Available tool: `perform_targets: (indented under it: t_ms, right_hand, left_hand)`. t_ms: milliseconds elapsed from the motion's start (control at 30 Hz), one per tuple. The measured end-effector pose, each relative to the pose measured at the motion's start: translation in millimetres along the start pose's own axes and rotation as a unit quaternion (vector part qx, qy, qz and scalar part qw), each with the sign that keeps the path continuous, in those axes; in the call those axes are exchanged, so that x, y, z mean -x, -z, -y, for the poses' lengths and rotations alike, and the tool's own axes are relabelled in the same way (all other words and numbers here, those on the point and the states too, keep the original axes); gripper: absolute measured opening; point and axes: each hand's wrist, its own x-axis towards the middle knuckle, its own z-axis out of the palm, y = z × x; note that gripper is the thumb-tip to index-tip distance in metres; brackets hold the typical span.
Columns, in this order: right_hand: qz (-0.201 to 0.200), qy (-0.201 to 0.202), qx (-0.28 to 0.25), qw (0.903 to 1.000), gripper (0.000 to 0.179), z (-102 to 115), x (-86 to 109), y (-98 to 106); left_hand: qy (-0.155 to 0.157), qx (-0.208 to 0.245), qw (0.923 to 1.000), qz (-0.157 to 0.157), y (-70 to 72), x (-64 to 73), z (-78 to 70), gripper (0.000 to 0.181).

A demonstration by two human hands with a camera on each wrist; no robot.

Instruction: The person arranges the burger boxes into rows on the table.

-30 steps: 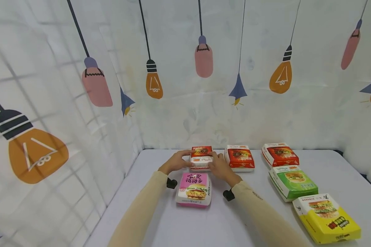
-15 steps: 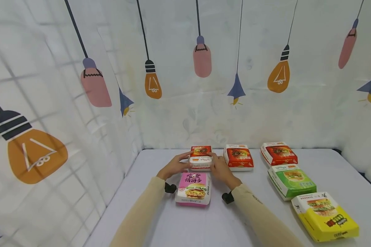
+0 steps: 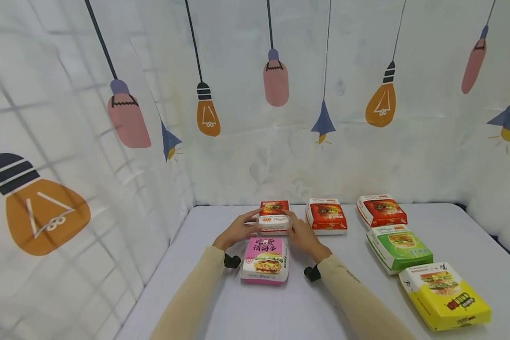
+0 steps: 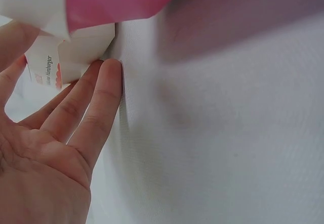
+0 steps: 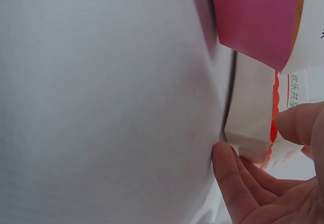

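Observation:
A small red-and-white hamburger box (image 3: pixel 274 219) lies at the back of the table. My left hand (image 3: pixel 237 231) is at its left side, straight fingers (image 4: pixel 104 90) touching the box near the tabletop. On the opposite side, my right hand (image 3: pixel 304 234) lays its fingers (image 5: pixel 234 181) along the box, with the thumb (image 5: pixel 298 123) at its front face. A pink-and-white hamburger box (image 3: pixel 265 260) sits just in front, between the two forearms. Its pink underside edge (image 5: pixel 258 19) fills the upper part of the right wrist view.
To the right stands another red-and-white box (image 3: pixel 326 216). Farther right, a red box (image 3: pixel 382 211), a green box (image 3: pixel 400 249) and a yellow box (image 3: pixel 445 296) form a slanting row toward the front. A lamp-patterned cloth (image 3: pixel 233 165) hangs behind the white table (image 3: pixel 314 307).
The head view shifts slightly, so everything slides a little left in it. Both hands stay at the red-and-white box, and the boxes keep their places.

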Motion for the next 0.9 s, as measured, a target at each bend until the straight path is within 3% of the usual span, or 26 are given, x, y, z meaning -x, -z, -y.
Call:
perform_targets:
  t_ms: [567, 767, 900]
  right_hand:
    - [0.023, -0.005, 0.014, 0.9996, 0.076, 1.8, 1.3, -0.1]
    - [0.023, -0.001, 0.01, 0.9997, 0.076, 1.2, 4.1, 1.1]
    - [0.027, 0.002, 0.002, 0.9996, 0.074, 0.8, 9.8, 2.6]
  left_hand:
    - [-0.007, 0.019, 0.9998, 0.005, 2.1, 4.7, 0.9, 0.065]
    - [-0.003, 0.014, 0.9998, -0.014, 2.0, 6.9, -0.2, 0.066]
    - [0.011, -0.027, 0.9988, -0.04, 4.3, 11.3, -3.2, 0.068]
